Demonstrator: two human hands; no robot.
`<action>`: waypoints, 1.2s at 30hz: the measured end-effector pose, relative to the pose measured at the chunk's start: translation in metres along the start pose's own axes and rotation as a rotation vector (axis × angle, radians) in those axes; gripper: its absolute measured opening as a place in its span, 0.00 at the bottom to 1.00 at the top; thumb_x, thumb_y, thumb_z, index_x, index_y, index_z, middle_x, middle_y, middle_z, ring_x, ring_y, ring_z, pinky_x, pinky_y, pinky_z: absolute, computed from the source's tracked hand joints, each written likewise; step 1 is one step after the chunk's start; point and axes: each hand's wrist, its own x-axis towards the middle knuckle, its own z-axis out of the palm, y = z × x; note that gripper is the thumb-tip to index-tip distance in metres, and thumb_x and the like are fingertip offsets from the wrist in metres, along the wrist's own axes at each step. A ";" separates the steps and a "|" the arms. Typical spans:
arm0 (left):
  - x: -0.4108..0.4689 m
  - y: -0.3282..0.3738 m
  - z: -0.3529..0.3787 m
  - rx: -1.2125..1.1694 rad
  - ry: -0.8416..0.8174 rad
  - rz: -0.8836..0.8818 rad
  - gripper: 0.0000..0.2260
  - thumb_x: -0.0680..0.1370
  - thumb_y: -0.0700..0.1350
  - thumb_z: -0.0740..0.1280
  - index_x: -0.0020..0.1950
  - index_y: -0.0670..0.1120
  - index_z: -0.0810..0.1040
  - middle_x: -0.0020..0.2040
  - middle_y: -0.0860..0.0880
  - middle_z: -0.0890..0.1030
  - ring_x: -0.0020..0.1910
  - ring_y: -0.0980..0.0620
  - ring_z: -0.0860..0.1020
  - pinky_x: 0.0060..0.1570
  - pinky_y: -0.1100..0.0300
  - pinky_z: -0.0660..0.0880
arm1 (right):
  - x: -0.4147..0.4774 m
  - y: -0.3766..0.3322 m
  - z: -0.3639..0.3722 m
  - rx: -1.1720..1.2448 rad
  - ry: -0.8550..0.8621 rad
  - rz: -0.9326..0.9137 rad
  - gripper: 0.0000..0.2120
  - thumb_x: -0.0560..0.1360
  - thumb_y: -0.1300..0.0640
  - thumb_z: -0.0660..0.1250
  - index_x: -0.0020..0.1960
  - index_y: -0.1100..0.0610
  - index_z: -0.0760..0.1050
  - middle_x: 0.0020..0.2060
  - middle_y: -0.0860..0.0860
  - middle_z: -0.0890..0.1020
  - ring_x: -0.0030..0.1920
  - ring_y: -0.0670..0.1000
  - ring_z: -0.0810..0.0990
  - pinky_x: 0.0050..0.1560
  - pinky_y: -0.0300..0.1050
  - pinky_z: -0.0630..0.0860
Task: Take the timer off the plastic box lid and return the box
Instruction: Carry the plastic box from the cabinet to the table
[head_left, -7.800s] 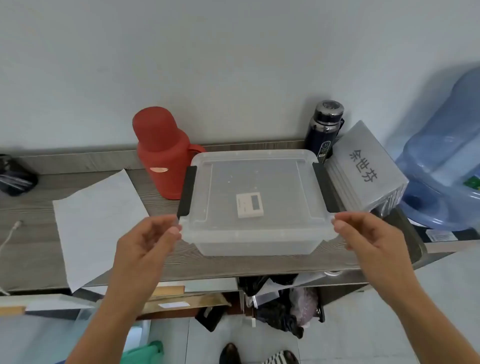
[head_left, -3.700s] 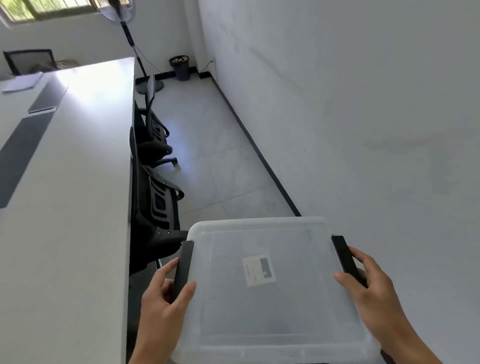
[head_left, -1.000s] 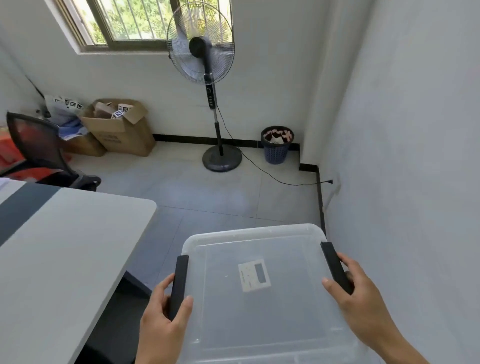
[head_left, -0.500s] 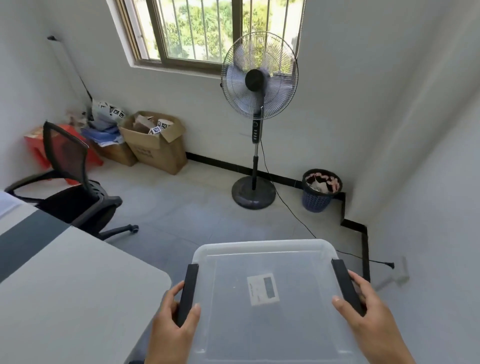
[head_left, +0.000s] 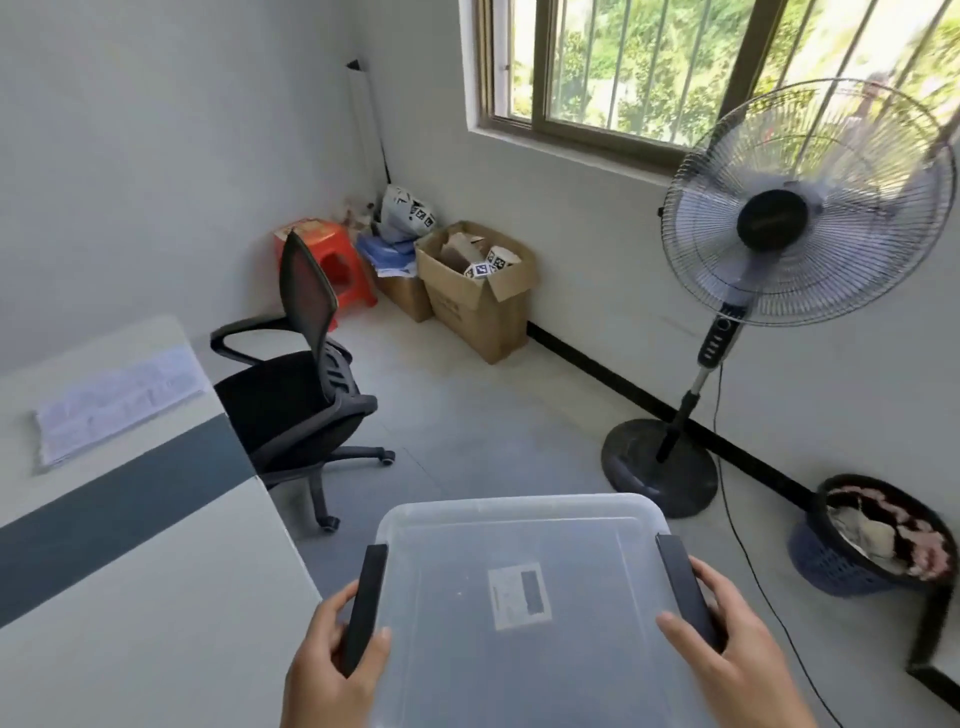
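Note:
I carry a clear plastic box (head_left: 441, 639) level in front of me, low in the head view. A small white timer (head_left: 518, 597) with a dark display lies flat on the middle of its lid. My left hand (head_left: 332, 670) grips the black latch on the box's left side. My right hand (head_left: 727, 654) grips the black latch on the right side. The box's near edge is cut off by the frame.
A white table (head_left: 130, 597) with a grey stripe and a sheet of paper stands at the left. A black office chair (head_left: 296, 389) sits beyond it. A standing fan (head_left: 779, 249), a blue waste basket (head_left: 872, 535) and cardboard boxes (head_left: 478, 291) line the window wall.
The view has swung left across the room. The fan and basket moved to the right, the chair and table came nearer to the middle. Both hands keep the same grip on the box.

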 end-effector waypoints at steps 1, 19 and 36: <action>0.015 0.004 0.004 0.001 0.049 -0.014 0.23 0.67 0.42 0.72 0.46 0.72 0.73 0.21 0.54 0.73 0.24 0.57 0.71 0.29 0.72 0.66 | 0.027 -0.011 0.005 -0.021 -0.040 -0.017 0.27 0.69 0.59 0.74 0.65 0.45 0.71 0.43 0.49 0.85 0.46 0.51 0.82 0.48 0.48 0.75; 0.127 -0.029 -0.089 -0.108 0.738 -0.409 0.19 0.73 0.38 0.70 0.54 0.61 0.73 0.30 0.47 0.72 0.25 0.56 0.70 0.32 0.58 0.69 | 0.211 -0.226 0.256 -0.349 -0.663 -0.461 0.26 0.73 0.55 0.70 0.69 0.48 0.68 0.42 0.46 0.81 0.44 0.52 0.80 0.42 0.48 0.73; 0.121 -0.058 -0.125 -0.209 1.415 -0.877 0.19 0.75 0.42 0.68 0.64 0.54 0.71 0.37 0.42 0.77 0.35 0.44 0.75 0.37 0.53 0.72 | 0.174 -0.333 0.516 -0.709 -1.332 -0.927 0.26 0.76 0.52 0.65 0.71 0.49 0.62 0.40 0.48 0.79 0.38 0.52 0.79 0.33 0.37 0.71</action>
